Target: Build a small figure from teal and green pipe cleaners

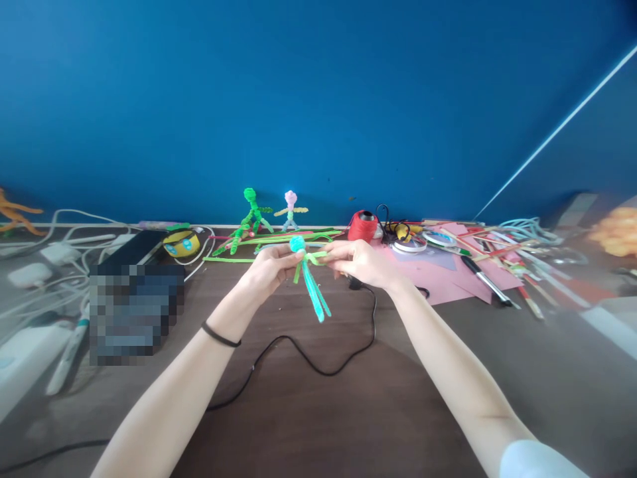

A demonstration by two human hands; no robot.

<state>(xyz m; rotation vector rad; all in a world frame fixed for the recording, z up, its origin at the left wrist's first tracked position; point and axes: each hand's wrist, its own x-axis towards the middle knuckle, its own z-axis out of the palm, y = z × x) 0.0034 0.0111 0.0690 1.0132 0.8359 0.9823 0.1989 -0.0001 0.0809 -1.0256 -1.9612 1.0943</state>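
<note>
Both my hands hold up a small pipe-cleaner figure (311,282) above the brown table (348,411). It has a turquoise looped head, two long turquoise legs hanging down, and light green arms wrapped across it. My left hand (269,265) pinches it just under the head. My right hand (361,261) grips the green arm piece on the other side. A black band circles my left wrist.
Two finished figures, a green figure (250,216) and a pink-headed figure (290,209), stand by the blue wall. Loose green pipe cleaners (271,240), a red thread spool (362,226), pink paper (448,275), pens, tape rolls and a black cable (308,355) lie around. Chargers and white cords sit left.
</note>
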